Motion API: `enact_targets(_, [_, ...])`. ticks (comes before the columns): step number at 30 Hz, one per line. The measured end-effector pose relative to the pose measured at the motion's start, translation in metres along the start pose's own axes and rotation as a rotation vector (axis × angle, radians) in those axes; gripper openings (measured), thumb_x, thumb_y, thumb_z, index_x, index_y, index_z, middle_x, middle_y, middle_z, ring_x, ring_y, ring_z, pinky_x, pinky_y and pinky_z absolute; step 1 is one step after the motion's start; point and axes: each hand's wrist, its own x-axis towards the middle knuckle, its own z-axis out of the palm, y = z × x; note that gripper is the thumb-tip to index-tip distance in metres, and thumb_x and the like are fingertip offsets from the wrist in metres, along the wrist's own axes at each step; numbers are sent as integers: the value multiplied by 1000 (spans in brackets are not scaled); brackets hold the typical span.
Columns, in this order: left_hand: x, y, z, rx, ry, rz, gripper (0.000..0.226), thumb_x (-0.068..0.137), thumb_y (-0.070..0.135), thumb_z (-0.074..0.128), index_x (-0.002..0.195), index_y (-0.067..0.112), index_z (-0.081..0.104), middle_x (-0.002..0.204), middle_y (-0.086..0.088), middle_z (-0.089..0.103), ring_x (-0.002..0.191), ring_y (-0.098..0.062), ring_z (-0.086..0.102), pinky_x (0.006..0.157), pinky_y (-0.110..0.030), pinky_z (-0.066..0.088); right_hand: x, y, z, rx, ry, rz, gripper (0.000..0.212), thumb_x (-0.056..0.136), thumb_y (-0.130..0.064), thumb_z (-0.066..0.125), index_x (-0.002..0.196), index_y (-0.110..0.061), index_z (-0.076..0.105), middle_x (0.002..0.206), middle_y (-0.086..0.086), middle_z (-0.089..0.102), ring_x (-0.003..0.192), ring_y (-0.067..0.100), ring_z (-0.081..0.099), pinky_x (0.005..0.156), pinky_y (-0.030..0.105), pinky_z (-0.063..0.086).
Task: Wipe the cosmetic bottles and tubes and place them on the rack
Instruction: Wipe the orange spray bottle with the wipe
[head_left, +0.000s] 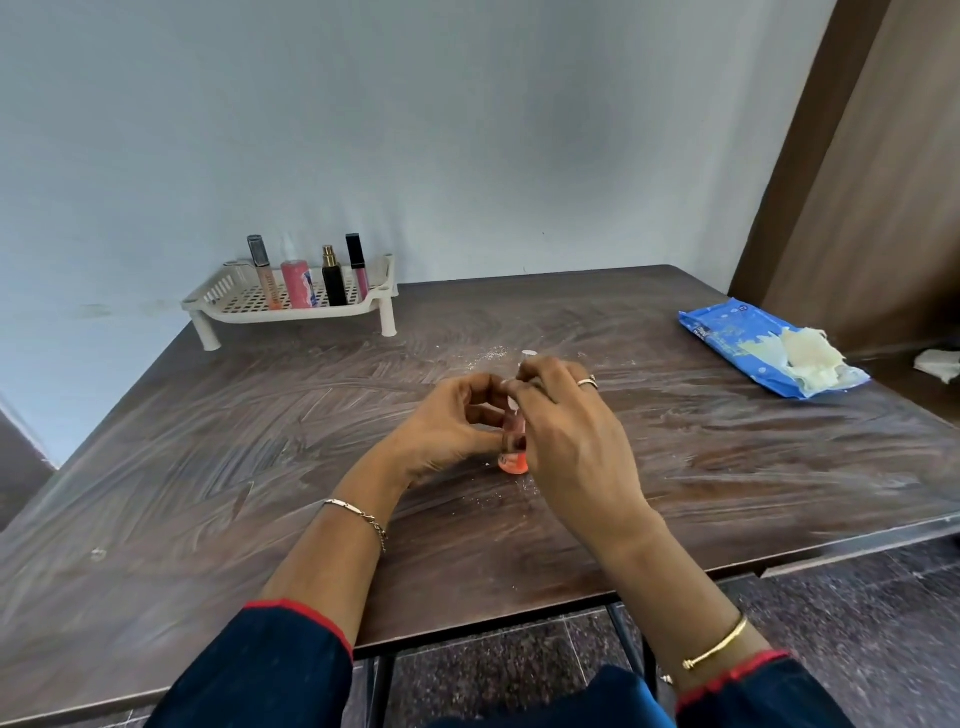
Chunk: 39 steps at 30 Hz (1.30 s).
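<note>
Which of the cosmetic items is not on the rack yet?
The small orange bottle, held between the left hand and right hand. The other four stand upright in the white rack.

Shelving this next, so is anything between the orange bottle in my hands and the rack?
Nothing visible stands between them: the table from the orange bottle to the white rack holds only powder smears. Four cosmetics already stand on the rack.

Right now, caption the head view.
Left hand grips a small orange bottle, right hand at its top; cream plastic rack behind.
</note>
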Motion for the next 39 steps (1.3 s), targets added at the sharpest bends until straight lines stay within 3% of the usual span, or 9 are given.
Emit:
enact_targets(3, [1, -2, -3, -10, -34, -3, 47, 71, -7, 76, 114, 1, 59, 104, -14, 65, 93, -22, 62, 86, -33, 55, -4, 5, 4, 319, 144, 206, 23, 78, 6, 66, 97, -6, 72, 108, 2, 63, 96, 14, 60, 79, 23, 52])
enact_targets(7, [3, -5, -6, -16, -66, -18, 46, 71, -9, 75, 114, 3, 61, 109, -19, 66, 97, -23, 63, 89, -36, 54, -2, 11, 2, 726, 208, 518, 25, 79, 10, 59, 84, -11, 72, 92, -6, 68, 91, 5, 65, 82, 17, 50])
enact_targets(12, [1, -3, -8, -53, -104, -22, 48, 66, 1, 78, 111, 10, 66, 106, -9, 71, 101, -24, 67, 91, -33, 54, 8, 20, 4, 986, 72, 641, 28, 84, 8, 56, 87, -17, 66, 90, -4, 70, 86, 10, 66, 76, 21, 51])
enact_targets(17, [0, -2, -7, -20, -137, -19, 42, 76, -11, 69, 116, 1, 62, 113, -14, 69, 108, -24, 65, 92, -28, 52, 24, 32, 5, 1206, -146, 671, 30, 89, 12, 45, 104, -13, 52, 100, 9, 64, 88, 16, 63, 71, 27, 52])
enact_targets(21, [1, -4, -10, -23, -156, -45, 45, 77, -8, 70, 120, -2, 60, 116, -14, 68, 111, -24, 64, 97, -33, 50, 34, 41, -1, 1226, -309, 540, 29, 93, 14, 38, 107, -11, 46, 99, 11, 62, 99, 25, 65, 86, 38, 51])
enact_targets(26, [0, -2, -9, -56, -196, -49, 40, 79, -11, 66, 115, 4, 62, 108, -4, 72, 106, -18, 66, 90, -27, 52, 39, 40, -4, 1181, -381, 426, 30, 92, 15, 34, 105, -10, 46, 87, 0, 67, 92, 20, 65, 83, 42, 50])
enact_targets(28, [0, -4, -9, -48, -181, -44, 40, 79, -10, 67, 116, 3, 62, 109, -6, 72, 107, -19, 66, 91, -27, 52, 36, 37, -2, 1155, -323, 452, 30, 92, 14, 37, 105, -10, 47, 90, 2, 69, 95, 22, 66, 82, 44, 51])
enact_targets(31, [1, -5, -9, -45, -149, -37, 43, 78, -11, 68, 118, 3, 60, 110, -10, 70, 105, -20, 66, 91, -28, 52, 26, 25, 3, 1086, -142, 501, 29, 90, 14, 42, 103, -10, 53, 99, 7, 69, 97, 16, 68, 84, 36, 55])
enact_targets(39, [1, -7, -7, -127, -131, -20, 46, 77, -9, 67, 122, -2, 56, 117, -23, 64, 107, -26, 63, 94, -31, 52, -5, 2, 16, 743, 168, 516, 36, 84, 7, 60, 105, -22, 61, 99, -13, 66, 95, 1, 63, 83, 12, 49])
